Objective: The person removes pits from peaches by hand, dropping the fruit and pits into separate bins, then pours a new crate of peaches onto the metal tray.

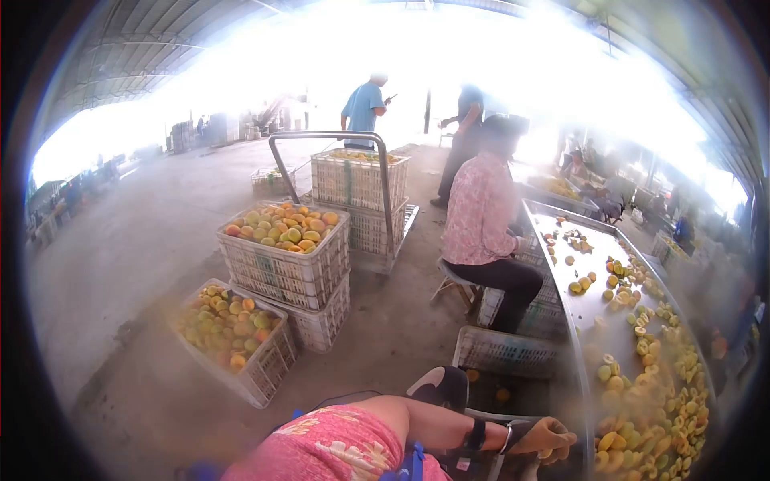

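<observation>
My left hand (549,435) reaches out at the lower right, at the near edge of the metal sorting table (571,276). Its fingers are bent together around a small piece of yellow fruit (546,454), mostly hidden under them. A dark band and a light bracelet circle the forearm and wrist. On the table lie many yellow-orange fruits (643,449), peach-like, some whole and some in halves. Just beyond my forearm stands a plastic crate (505,353) with a few fruits at its bottom. I cannot make out my right hand.
Full crates of fruit (281,228) are stacked at the left, with another full crate (235,327) in front. Behind them stands a metal trolley (391,208) carrying crates. A person in a pink patterned shirt (480,200) sits on a stool by the table. Two people stand farther back.
</observation>
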The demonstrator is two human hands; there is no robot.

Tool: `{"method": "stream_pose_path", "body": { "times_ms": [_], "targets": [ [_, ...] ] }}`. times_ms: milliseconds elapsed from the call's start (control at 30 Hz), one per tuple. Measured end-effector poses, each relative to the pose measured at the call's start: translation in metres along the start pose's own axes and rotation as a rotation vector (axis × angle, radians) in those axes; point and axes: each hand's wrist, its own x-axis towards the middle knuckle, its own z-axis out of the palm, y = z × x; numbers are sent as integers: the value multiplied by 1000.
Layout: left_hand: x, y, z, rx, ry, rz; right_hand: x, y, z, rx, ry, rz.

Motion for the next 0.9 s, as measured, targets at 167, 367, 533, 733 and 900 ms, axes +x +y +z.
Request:
{"method": "stream_pose_path", "body": {
  "times_ms": [167,367,533,733,900],
  "targets": [
    [-19,15,-3,88,52,65,-1,0,20,131,-4,31],
    [-1,-5,-18,-221,-187,-1,20,13,-11,431,-329,71],
    [3,-28,-19,-36,-184,87,32,35,-32,203,-62,9],
    [52,-69,-35,-217,-140,-7,15,10,27,347,65,-82],
    [98,-12,-69,-57,-32,60,28,16,3,247,275,-32]
  ]
}}
